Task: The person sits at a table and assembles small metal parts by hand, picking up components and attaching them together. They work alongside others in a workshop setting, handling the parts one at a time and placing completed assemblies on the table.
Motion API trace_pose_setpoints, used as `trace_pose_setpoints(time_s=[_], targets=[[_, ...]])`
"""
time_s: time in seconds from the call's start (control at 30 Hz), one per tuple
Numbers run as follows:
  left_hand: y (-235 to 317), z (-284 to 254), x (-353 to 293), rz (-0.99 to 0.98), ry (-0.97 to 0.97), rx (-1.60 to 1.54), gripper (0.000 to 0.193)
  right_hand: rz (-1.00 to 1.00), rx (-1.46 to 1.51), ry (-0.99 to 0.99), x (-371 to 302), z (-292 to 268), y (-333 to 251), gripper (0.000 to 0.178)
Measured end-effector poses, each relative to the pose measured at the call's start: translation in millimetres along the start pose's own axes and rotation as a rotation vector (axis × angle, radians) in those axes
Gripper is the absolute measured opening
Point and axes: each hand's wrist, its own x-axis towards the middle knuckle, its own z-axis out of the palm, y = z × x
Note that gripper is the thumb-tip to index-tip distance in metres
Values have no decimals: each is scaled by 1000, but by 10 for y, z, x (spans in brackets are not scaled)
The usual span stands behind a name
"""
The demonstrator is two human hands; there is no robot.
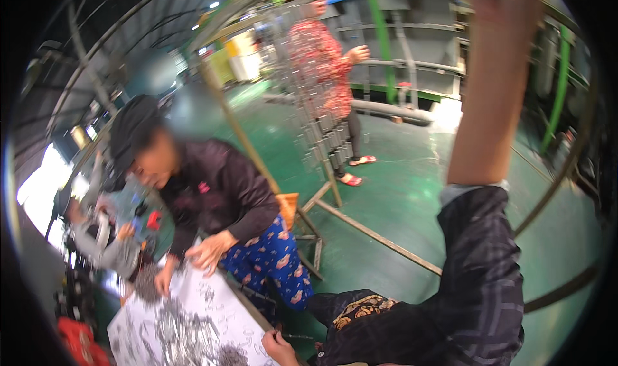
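Left hand (278, 349) is at six o'clock, by the table (188, 289) — its grip I cannot tell; right hand — out of view.

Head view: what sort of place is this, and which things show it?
Probably a factory workshop: small metallic pieces heaped on a white-topped table, dangling rows of shiny parts, and a wide green floor.

Workshop: heaped metal parts (185, 332)
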Motion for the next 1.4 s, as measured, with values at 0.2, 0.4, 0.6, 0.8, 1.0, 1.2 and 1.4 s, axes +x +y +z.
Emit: trace_pose_setpoints(time_s=[0.2,0.4,0.6,0.8,1.0,1.2,1.4], targets=[[-83,-255,26,97,-183,159,21,100,2,186,-252,16,142,29],[-92,-134,255,237,-312,84,21,337,-868,246,-906,-671,-1065,39],[-543,336,572,259,-356,73,24,-220,-1769,784,-1020,-2141,-2452,64],[-798,22,812,84,-282,156,27,-358,-1809,1608,-669,-2803,-3374,83],[-790,-86,1058,115,-193,118,22,-248,-1410,1669,-978,-2317,-2813,76],[-861,-59,1055,57,-205,112,14,-394,-1503,1716,-895,-2773,-3218,72],[-1018,17,1010,43,-304,132,20,-424,-1469,1703,-777,-2927,-3428,80]])
